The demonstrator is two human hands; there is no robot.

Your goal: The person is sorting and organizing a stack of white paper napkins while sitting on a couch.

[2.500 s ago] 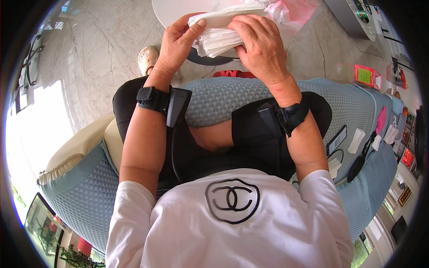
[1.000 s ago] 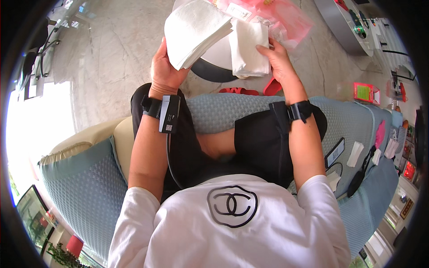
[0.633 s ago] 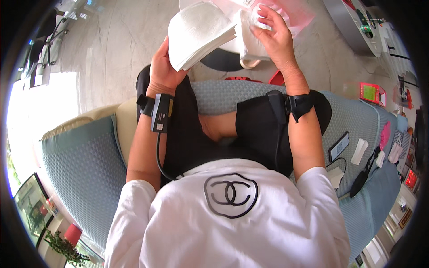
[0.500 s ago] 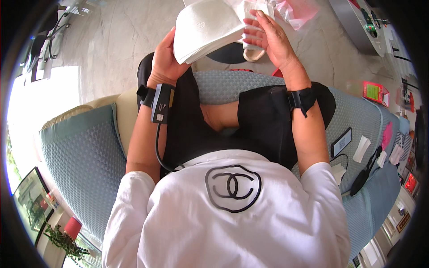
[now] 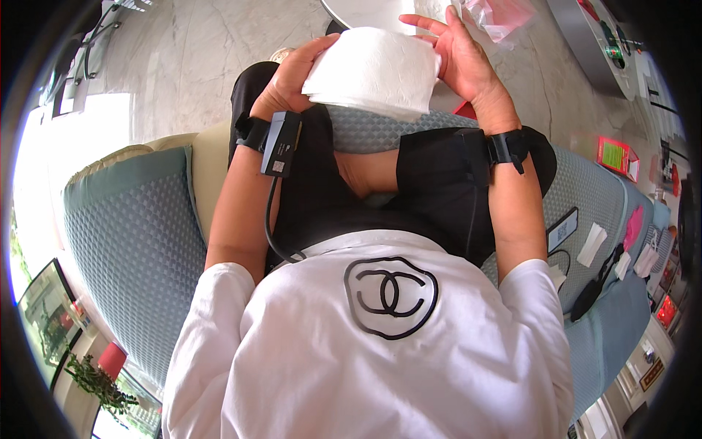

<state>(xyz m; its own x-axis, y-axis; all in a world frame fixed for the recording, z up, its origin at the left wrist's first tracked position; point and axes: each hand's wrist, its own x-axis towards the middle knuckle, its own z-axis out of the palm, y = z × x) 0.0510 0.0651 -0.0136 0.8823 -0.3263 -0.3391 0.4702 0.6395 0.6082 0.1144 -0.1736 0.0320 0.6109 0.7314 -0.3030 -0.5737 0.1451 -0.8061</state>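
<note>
My left hand (image 5: 291, 79) is closed on the left edge of a stack of white paper tissues (image 5: 373, 72), which it holds up above my knees. The stack bends downward, and several layers show along its lower edge. At the stack's right end, my right hand (image 5: 468, 64) has its fingers stretched out and spread. Its lower fingers are partly hidden by the tissues, so I cannot tell whether they touch them.
I sit on a blue quilted sofa (image 5: 139, 256). On its right side lie a phone (image 5: 562, 229), a folded white tissue (image 5: 591, 245), a long black object (image 5: 597, 289) and a red box (image 5: 618, 157). Beyond my hands are a round white surface (image 5: 365, 13) and a pink plastic bag (image 5: 504, 18).
The tissue stack has turned and shifted right and down, its broad side now facing me. My right hand has risen slightly, and the round white surface has come into view.
</note>
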